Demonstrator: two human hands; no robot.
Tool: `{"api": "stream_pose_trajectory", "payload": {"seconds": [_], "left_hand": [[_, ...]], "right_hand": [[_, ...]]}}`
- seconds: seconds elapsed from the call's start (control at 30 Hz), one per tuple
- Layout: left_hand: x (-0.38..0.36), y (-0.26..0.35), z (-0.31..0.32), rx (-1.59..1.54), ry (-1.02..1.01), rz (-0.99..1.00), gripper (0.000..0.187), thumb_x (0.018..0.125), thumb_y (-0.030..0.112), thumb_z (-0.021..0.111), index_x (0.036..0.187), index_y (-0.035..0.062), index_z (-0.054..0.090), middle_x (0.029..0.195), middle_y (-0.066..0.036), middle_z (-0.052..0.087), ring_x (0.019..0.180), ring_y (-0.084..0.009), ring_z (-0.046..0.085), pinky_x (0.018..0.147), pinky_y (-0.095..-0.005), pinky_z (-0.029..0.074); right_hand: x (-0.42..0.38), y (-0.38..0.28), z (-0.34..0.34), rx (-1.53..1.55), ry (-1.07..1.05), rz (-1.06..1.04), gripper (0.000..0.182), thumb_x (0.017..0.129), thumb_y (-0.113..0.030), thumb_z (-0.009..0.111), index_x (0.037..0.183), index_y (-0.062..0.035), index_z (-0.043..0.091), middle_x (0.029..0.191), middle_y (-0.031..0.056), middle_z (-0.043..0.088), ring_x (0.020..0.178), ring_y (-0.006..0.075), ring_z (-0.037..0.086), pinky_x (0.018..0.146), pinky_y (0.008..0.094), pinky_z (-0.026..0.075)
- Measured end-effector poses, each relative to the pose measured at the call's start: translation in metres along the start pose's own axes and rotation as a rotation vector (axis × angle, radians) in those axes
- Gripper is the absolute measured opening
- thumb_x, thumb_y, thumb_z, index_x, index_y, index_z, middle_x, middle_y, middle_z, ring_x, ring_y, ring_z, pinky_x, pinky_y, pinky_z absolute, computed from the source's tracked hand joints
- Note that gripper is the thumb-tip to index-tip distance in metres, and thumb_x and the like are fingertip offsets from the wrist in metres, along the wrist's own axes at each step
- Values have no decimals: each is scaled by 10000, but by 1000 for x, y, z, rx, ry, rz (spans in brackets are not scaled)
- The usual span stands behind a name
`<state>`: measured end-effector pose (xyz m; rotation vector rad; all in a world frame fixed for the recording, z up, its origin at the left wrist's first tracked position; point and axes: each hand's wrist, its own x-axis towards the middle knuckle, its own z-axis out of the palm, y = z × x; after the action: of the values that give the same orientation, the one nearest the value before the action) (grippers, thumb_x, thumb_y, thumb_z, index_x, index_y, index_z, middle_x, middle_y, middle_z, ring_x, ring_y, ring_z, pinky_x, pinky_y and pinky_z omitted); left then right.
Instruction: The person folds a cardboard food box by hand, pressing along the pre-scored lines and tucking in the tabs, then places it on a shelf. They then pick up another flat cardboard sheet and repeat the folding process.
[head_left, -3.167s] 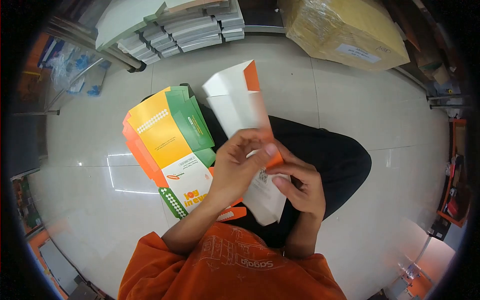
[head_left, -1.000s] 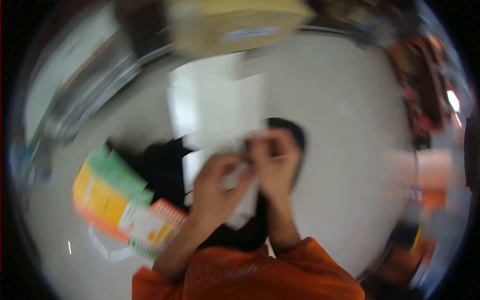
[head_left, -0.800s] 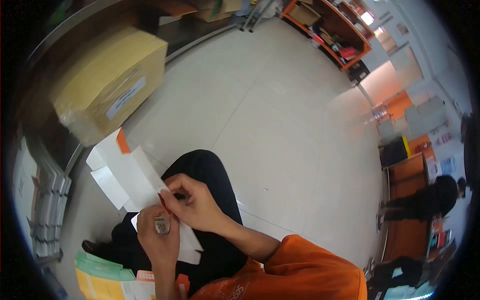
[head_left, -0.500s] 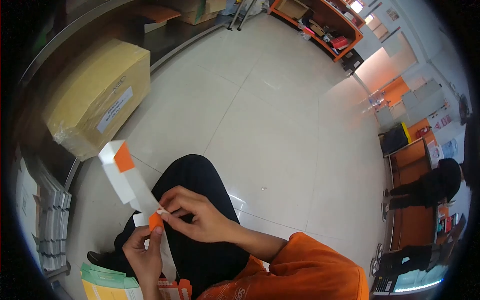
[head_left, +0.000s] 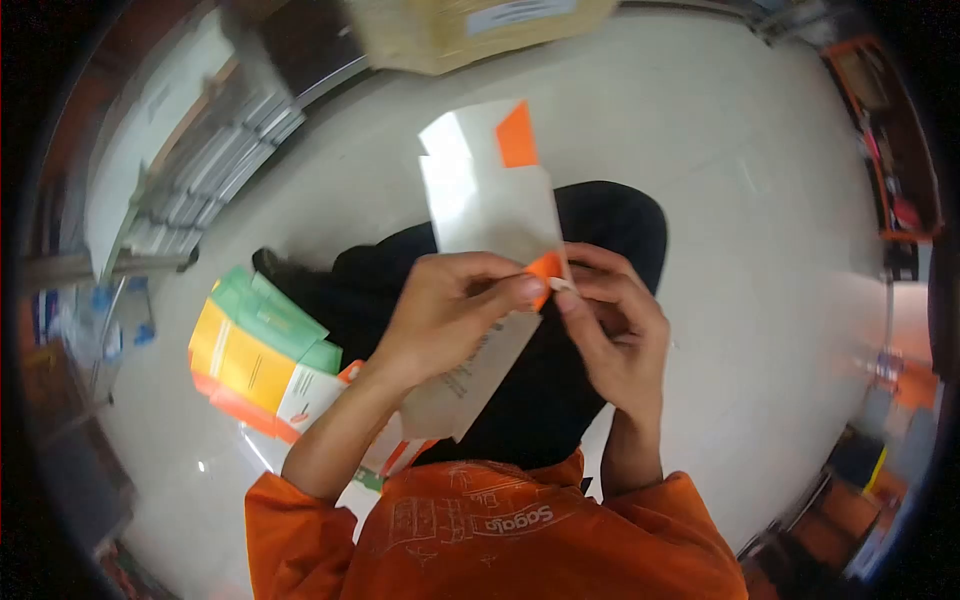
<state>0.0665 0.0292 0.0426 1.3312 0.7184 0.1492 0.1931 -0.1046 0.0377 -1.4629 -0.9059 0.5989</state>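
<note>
A long white folding carton [head_left: 495,215], partly unfolded, lies across my lap with an orange flap [head_left: 517,137] at its far end. My left hand [head_left: 450,305] is closed on the carton, its thumb and fingers pinching a small orange tab near the middle. Opposite it, my right hand [head_left: 620,325] pinches the carton's edge beside that tab, with a small whitish bit showing at the fingertips. The lower panel [head_left: 470,375], bearing small print, slopes down toward my shirt, partly hidden behind my left hand and forearm.
Flattened green, yellow and white cartons [head_left: 250,350] lie on the floor to my left. A stack of grey-white flat sheets [head_left: 215,165] rests at the upper left. Ahead sits a large taped cardboard box [head_left: 430,35]. An orange shelf [head_left: 885,140] stands at the far right.
My view has swung left and down, so the hands and carton appear nearer the centre. Both hands keep their pinch around the orange tab, and the carton's printed lower panel now shows.
</note>
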Motion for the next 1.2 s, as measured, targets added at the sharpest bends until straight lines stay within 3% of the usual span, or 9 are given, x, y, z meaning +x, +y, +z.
{"api": "stream_pose_trajectory", "payload": {"seconds": [0.2,0.4,0.6,0.7,0.93,1.03,1.2], "left_hand": [[5,-19,-3,-219,-4,-59,252,861,226,720,956,-8,716,812,-64,697,733,-97,623,673,-238,504],[11,-36,8,-439,37,-134,219,879,199,701,968,-1,712,866,-77,701,775,-98,635,710,-238,520],[7,-41,14,-584,-2,-117,200,877,144,696,1010,-6,690,926,-76,695,824,-107,637,749,-249,527],[7,-46,20,-661,21,-72,234,856,225,730,978,26,720,831,-28,684,743,-73,592,688,-227,491],[3,-55,17,-762,45,-118,238,858,214,727,990,18,711,853,-33,681,790,-83,596,714,-228,489],[1,-59,16,-777,34,-139,241,874,196,707,1026,9,705,910,-50,691,839,-103,614,765,-242,507],[-2,-63,25,-784,17,5,259,922,140,637,1140,5,665,1075,-102,681,964,-143,631,887,-279,520]], "right_hand": [[1,12,7,24,-24,32,63,869,56,615,931,58,618,1214,198,554,1087,257,620,900,334,555],[6,23,14,84,33,75,37,873,42,619,902,44,597,1247,200,535,1165,291,570,940,363,530],[7,32,20,50,32,-58,40,886,33,609,916,31,583,1261,214,536,1174,293,561,941,376,523],[4,35,22,185,92,27,67,886,25,616,933,26,567,1268,215,543,1167,284,564,945,371,517],[6,37,21,116,-16,-13,69,887,22,611,925,28,554,1268,223,547,1143,263,576,918,356,528],[7,38,22,98,-25,-14,69,884,29,608,923,36,552,1269,230,543,1141,260,577,912,356,533],[9,37,21,135,-32,-3,81,872,42,616,920,38,551,1274,230,540,1167,275,566,924,364,525]]}}
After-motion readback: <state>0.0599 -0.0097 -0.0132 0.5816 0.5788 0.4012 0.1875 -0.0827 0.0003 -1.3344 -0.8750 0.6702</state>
